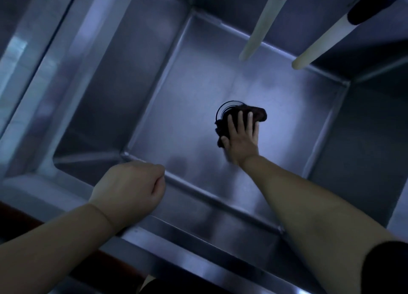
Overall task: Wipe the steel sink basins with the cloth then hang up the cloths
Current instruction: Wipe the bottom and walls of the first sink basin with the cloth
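1. Your left hand (130, 189) is hovering closest to you, above the near rim of the basin (176, 77), with its fingers curled into a loose fist and gripping nothing.
2. Your right hand (241, 136) is reaching down to the basin floor, its sleeve (386, 269) showing dark at the upper arm.
3. Your right fingers (240, 119) are lying straight and slightly spread, pressing flat on the cloth (258, 113); the thumb is sitting against the cloth's near-left edge.
4. That cloth is lying dark and bunched under your fingers, poking out past the fingertips on the far side and to the right.
5. Just beyond and left of those fingertips, the drain (223, 110) is showing as a dark ring, with the cloth covering its right part.
6. Well beyond your fingers, two pale spouts (260, 26) are hanging over the basin's far corner, clear of the cloth.
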### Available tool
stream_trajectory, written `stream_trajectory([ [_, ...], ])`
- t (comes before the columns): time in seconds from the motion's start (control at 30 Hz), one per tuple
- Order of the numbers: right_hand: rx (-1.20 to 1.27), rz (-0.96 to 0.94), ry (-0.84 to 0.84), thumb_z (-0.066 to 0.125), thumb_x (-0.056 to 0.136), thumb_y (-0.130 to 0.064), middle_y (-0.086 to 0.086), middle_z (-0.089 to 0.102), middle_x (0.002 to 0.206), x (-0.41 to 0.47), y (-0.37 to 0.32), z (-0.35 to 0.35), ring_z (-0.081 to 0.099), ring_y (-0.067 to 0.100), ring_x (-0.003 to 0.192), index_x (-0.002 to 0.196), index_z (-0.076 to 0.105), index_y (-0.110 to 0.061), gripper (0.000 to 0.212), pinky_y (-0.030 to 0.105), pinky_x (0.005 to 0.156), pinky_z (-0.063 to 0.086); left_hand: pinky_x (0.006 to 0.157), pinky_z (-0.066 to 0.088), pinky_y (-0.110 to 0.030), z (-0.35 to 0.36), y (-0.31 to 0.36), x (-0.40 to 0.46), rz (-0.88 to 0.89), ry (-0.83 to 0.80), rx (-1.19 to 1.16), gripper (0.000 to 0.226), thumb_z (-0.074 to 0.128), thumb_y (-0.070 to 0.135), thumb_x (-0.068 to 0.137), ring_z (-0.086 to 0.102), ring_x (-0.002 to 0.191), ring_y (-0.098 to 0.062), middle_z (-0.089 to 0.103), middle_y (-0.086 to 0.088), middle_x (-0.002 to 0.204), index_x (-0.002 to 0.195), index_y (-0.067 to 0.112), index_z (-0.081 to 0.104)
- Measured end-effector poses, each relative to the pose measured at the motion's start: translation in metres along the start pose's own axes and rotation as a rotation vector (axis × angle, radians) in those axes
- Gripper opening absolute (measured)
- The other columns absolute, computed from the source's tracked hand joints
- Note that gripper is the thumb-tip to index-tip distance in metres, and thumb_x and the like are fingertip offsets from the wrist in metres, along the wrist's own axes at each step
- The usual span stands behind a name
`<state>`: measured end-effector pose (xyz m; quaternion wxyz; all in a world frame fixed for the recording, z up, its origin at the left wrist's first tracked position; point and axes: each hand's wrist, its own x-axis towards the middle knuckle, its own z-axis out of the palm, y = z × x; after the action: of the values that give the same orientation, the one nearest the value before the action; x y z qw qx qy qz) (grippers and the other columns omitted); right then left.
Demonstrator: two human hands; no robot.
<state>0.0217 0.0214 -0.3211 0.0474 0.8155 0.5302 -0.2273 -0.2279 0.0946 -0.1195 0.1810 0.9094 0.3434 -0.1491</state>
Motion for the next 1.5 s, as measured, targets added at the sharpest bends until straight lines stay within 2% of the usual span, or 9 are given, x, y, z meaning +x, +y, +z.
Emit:
stream_trajectory([
  [0.27, -0.038, -0.250, -0.077, 0.044, 0.094, -0.042, 0.016, -0.003, 0.157, -0.048, -0.040, 0.018, -0.010, 0.041, 0.143, 0.151, 0.006, -0.020, 0.072, 0.053, 0.109, -0.019, 0.037, 0.034, -0.027, -0.005, 0.003, 0.001, 0.012, 0.011, 0.026, 0.028, 0.036, 0.033, 0.075, 0.051, 0.041, -0.021, 0.051, 0.000, 0.046, 0.054, 0.019, 0.047],
  [0.47, -0.131, -0.415, -0.037, 0.039, 0.095, -0.047, 0.012, -0.002, 0.159, 0.023, -0.049, 0.003, -0.009, 0.037, 0.145, 0.151, 0.006, -0.023, 0.069, 0.051, 0.113, -0.012, 0.040, 0.040, -0.029, 0.000, 0.001, 0.001, -0.002, 0.028, 0.018, 0.029, 0.035, 0.034, 0.076, 0.054, 0.046, -0.023, 0.053, 0.000, 0.050, 0.056, 0.018, 0.049],
  [0.67, -0.147, -0.203, 0.047, 0.021, 0.096, -0.053, 0.007, -0.013, 0.159, 0.088, -0.024, -0.019, -0.018, 0.032, 0.144, 0.150, -0.011, -0.027, 0.067, 0.048, 0.113, -0.014, 0.040, 0.038, -0.028, 0.003, -0.002, 0.000, -0.007, 0.021, 0.026, 0.028, 0.035, 0.035, 0.078, 0.052, 0.046, -0.020, 0.053, 0.001, 0.050, 0.057, 0.020, 0.047],
  [1.0, 0.205, 0.382, 0.196, 0.040, 0.097, -0.036, 0.015, 0.001, 0.159, 0.026, 0.009, -0.015, -0.006, 0.034, 0.146, 0.152, 0.009, -0.013, 0.067, 0.047, 0.116, -0.005, 0.040, 0.034, -0.026, 0.001, -0.001, -0.002, 0.002, 0.049, 0.014, 0.024, 0.043, 0.028, 0.075, 0.050, 0.042, -0.021, 0.051, 0.000, 0.047, 0.054, 0.018, 0.046],
  [1.13, 0.266, 0.446, 0.187, 0.045, 0.096, -0.025, 0.015, 0.005, 0.158, -0.019, -0.013, -0.002, 0.001, 0.031, 0.146, 0.150, 0.017, -0.010, 0.063, 0.040, 0.115, 0.005, 0.043, 0.034, -0.027, 0.002, -0.002, -0.003, 0.022, 0.074, -0.050, 0.025, 0.051, 0.025, 0.077, 0.051, 0.046, -0.025, 0.053, -0.003, 0.051, 0.057, 0.023, 0.035],
  [1.27, 0.160, 0.259, 0.054, 0.051, 0.088, -0.013, 0.010, 0.013, 0.158, -0.064, -0.039, 0.001, 0.029, 0.037, 0.128, 0.147, 0.030, -0.018, 0.063, 0.035, 0.091, 0.033, 0.052, 0.030, -0.030, 0.006, -0.004, -0.003, 0.007, 0.078, -0.067, 0.027, 0.049, 0.027, 0.086, 0.045, 0.056, -0.022, 0.054, -0.002, 0.061, 0.063, 0.021, 0.036],
  [1.4, 0.205, 0.078, -0.231, 0.055, 0.089, -0.010, 0.020, 0.025, 0.148, -0.081, -0.058, -0.025, 0.042, 0.037, 0.116, 0.141, 0.041, -0.017, 0.055, 0.034, 0.096, 0.038, 0.054, 0.032, -0.030, 0.004, -0.003, -0.007, 0.000, 0.060, -0.082, 0.024, 0.040, 0.030, 0.091, 0.040, 0.057, -0.016, 0.042, 0.005, 0.061, 0.069, 0.020, 0.042],
  [1.43, 0.297, 0.097, -0.308, 0.056, 0.088, -0.008, 0.020, 0.032, 0.144, -0.082, -0.064, -0.039, 0.048, 0.035, 0.112, 0.138, 0.045, -0.015, 0.052, 0.030, 0.091, 0.044, 0.054, 0.033, -0.031, 0.002, -0.004, -0.008, 0.005, 0.076, -0.100, 0.024, 0.040, 0.029, 0.092, 0.042, 0.059, -0.016, 0.046, 0.004, 0.063, 0.070, 0.020, 0.044],
  [1.5, 0.522, 0.187, -0.369, 0.051, 0.084, 0.002, 0.018, 0.052, 0.130, -0.085, -0.084, -0.071, 0.055, 0.023, 0.090, 0.132, 0.053, -0.014, 0.050, 0.011, 0.057, 0.048, 0.057, 0.035, -0.031, -0.004, -0.003, -0.012, 0.035, 0.098, -0.114, 0.023, 0.038, 0.029, 0.094, 0.047, 0.066, -0.018, 0.056, 0.000, 0.074, 0.078, 0.019, 0.051],
])
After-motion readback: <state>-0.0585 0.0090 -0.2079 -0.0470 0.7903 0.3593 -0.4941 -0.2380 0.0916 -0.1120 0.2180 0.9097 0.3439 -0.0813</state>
